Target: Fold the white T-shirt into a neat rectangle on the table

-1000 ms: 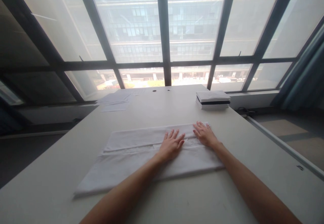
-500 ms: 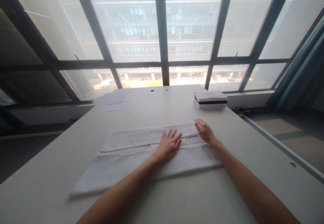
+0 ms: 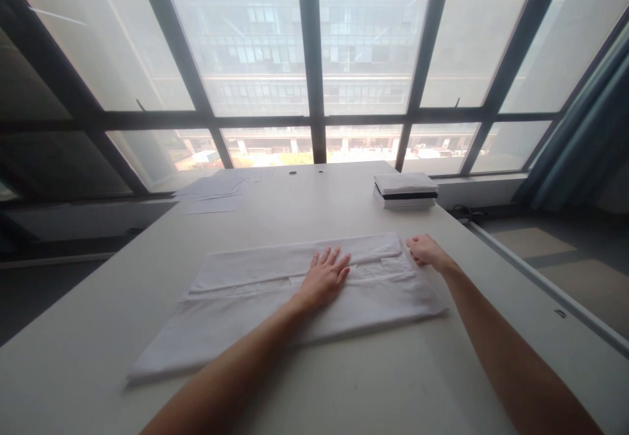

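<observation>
A white cloth (image 3: pixel 236 330), folded into a long flat shape, lies on the white table. Its two long folded edges run near each other along the middle, with a strip of thinner-looking fabric between them. My left hand (image 3: pixel 325 279) rests flat on the middle of the cloth, fingers spread. Just beyond the cloth's right end is my right hand (image 3: pixel 426 251), its fingers curled together; whether they pinch an edge of fabric is too small to make out.
A stack of folded white cloths with a dark band (image 3: pixel 405 190) sits at the table's back right. Loose white papers (image 3: pixel 211 192) lie at the back left. Large windows (image 3: pixel 265 42) stand behind the table (image 3: pixel 314 212), and a blue curtain (image 3: pixel 574 120) hangs at the right.
My right hand has moved right, from on top of the cloth to beyond its right end, and its fingers have closed. My left hand has stayed on the cloth.
</observation>
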`<state>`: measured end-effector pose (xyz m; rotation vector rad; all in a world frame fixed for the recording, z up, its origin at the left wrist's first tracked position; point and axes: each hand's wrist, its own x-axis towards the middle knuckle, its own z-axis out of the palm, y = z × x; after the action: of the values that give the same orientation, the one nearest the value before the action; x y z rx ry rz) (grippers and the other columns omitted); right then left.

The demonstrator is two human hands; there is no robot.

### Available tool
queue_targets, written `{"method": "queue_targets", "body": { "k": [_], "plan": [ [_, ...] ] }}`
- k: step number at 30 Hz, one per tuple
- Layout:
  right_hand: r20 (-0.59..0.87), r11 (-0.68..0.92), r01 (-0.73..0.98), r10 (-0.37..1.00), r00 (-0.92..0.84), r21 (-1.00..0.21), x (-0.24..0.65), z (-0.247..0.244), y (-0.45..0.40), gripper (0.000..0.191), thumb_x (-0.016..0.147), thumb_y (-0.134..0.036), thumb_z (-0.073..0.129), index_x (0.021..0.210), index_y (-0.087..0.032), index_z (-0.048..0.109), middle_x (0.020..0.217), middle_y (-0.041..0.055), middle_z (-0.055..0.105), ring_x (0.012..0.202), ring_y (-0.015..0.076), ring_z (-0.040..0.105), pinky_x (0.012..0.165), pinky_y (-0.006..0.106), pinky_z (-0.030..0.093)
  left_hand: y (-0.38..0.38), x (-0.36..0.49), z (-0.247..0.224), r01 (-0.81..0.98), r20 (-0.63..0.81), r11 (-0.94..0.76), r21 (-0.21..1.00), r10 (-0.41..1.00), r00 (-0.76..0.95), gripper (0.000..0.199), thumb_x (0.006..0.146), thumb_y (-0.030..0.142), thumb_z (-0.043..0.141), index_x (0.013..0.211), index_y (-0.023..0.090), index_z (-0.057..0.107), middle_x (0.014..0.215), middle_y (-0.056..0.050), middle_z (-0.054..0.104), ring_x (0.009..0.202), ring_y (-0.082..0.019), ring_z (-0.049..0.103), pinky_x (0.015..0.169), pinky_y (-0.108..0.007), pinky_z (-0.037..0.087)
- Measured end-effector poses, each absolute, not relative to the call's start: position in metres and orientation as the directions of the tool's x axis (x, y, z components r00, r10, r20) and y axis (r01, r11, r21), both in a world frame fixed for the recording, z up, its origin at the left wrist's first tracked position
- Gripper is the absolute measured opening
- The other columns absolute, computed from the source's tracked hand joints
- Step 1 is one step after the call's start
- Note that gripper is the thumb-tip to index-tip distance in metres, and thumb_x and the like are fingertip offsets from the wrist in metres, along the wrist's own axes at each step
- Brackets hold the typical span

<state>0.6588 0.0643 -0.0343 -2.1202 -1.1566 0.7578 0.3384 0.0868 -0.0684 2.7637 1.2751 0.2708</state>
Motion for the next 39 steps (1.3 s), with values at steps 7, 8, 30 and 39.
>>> {"method": "queue_targets", "body": {
  "k": [7,8,30,39],
  "plan": [
    [-0.361,-0.512,0.475,0.853,0.376,-0.716,0.648,-0.015,0.047,0.026,0.091,-0.034,0.064,0.074,-0.014,0.059,0.066,0.0051,0.063,0.054,0.0126,0.06,0.053,0.024,0.052,0.087,0.338,-0.07,0.743,0.13,-0.65,0.158,0.76,0.637,0.052,0.107,0.047,0.027,0.154,0.031,0.043,0.163,-0.009,0.033,0.151,-0.034,0.025,0.12,-0.059,0.021],
    [-0.366,-0.514,0.475,0.853,0.372,-0.714,0.647,-0.013,0.045,0.026,0.091,-0.034,0.065,0.075,-0.014,0.059,0.066,0.0047,0.062,0.055,0.0122,0.059,0.052,0.023,0.052,0.087,0.338,-0.069,0.743,0.129,-0.65,0.16,0.76,0.637,0.051,0.107,0.047,0.028,0.154,0.03,0.043,0.163,-0.009,0.033,0.151,-0.034,0.025,0.12,-0.06,0.021],
    [-0.421,-0.389,0.217,0.898,-0.126,-0.895,0.678,-0.023,0.038,0.037,0.075,-0.035,0.076,0.108,-0.022,0.063,0.097,0.0027,0.067,0.078,0.0131,0.062,0.059,0.02,0.047,0.086,0.338,-0.067,0.739,0.116,-0.645,0.193,0.763,0.635,0.053,0.107,0.048,0.027,0.154,0.03,0.041,0.164,-0.01,0.031,0.152,-0.035,0.022,0.12,-0.06,0.018],
    [-0.396,-0.378,0.157,0.912,-0.105,-0.912,0.68,-0.034,0.042,0.037,0.073,-0.026,0.075,0.108,-0.022,0.065,0.097,0.0035,0.071,0.079,0.0145,0.066,0.06,0.02,0.049,0.093,0.36,-0.042,0.716,-0.01,-0.655,0.241,0.736,0.677,0.057,0.104,0.034,0.03,0.158,0.015,0.03,0.166,-0.013,0.023,0.155,-0.029,0.015,0.121,-0.059,0.015]
  ]
}}
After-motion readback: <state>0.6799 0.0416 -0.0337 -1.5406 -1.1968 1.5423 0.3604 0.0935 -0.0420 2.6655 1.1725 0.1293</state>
